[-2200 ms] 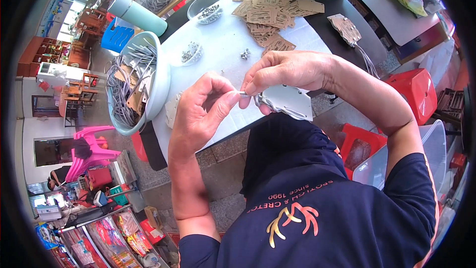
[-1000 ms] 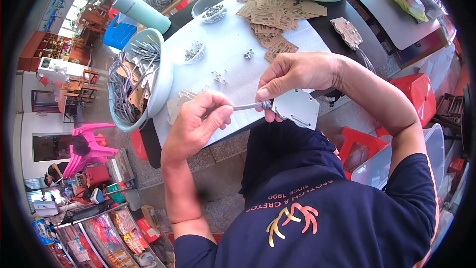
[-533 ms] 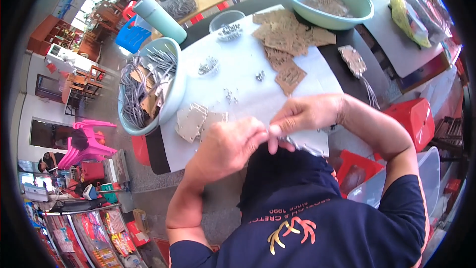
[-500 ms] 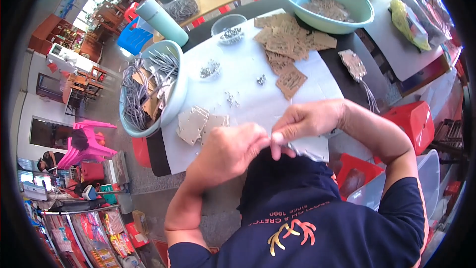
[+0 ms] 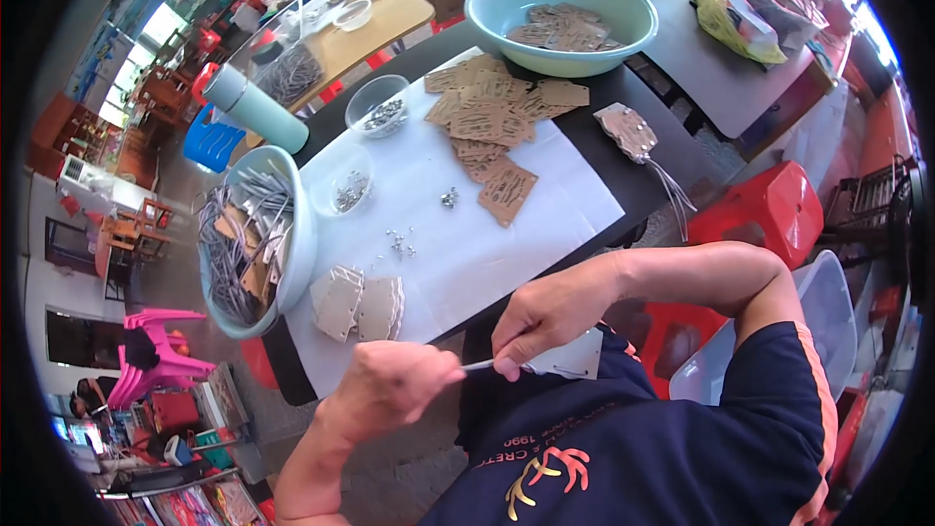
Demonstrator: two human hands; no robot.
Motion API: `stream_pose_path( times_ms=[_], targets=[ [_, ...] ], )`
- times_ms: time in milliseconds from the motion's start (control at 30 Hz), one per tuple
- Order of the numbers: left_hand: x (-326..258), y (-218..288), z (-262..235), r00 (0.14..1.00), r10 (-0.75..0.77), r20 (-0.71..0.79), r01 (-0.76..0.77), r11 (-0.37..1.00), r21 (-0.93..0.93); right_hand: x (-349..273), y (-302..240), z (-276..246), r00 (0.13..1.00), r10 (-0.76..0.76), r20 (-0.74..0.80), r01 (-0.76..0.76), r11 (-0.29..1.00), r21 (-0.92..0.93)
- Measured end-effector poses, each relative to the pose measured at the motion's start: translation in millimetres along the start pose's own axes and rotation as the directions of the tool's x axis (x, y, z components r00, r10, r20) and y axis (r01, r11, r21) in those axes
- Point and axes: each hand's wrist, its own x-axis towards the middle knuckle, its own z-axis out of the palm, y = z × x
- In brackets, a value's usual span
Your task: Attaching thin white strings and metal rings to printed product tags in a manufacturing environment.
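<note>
Your left hand (image 5: 390, 385) pinches a thin shiny metal strip (image 5: 479, 364); your right hand (image 5: 545, 317) holds a matt grey card plate (image 5: 575, 358), above a smooth white paper sheet (image 5: 467, 253) and glossy plastic basin (image 5: 297, 244)

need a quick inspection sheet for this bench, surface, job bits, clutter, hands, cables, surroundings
surface: dark table with a white sheet spread over it.
job's things: a thin metal strip and a flat pale plate, held near the body.
clutter: loose brown cards; teal basin of cards; pale bowl of metal strips; two clear cups of small metal parts; loose screws; two pale plates; green tumbler.
grippers: left hand pinches the strip; right hand grips the plate and touches the strip.
cables: nothing seen.
surroundings: red plastic stools, pink chair, other tables behind.
</note>
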Motion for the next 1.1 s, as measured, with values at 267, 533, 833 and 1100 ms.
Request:
stream_pose_path(
  times_ms=[267,533,833,1100],
  targets=[
    [-26.2,-34.6,-21.6,0.712,-0.388,-0.585,0.349,0.919,-0.185,-31.5,-17.2,-26.1,0.82,-0.441,-0.365,0.444,0.892,-0.082],
    [55.3,-6.3,34.5,0.752,-0.476,-0.455,0.004,0.694,-0.72,-2.2,-19.8,-22.1,0.525,0.018,-0.851,0.553,0.753,0.357],
    [54.2,-17.6,32.0,0.748,-0.64,-0.174,0.095,0.363,-0.927,-3.8,-5.3,-31.1,0.569,0.18,-0.803,0.375,0.811,0.448],
    [54.6,-14.6,22.8,0.743,-0.666,-0.072,0.176,0.298,-0.938,-5.8,5.2,-45.6,0.389,-0.667,-0.635,0.189,0.732,-0.654]
  ],
)
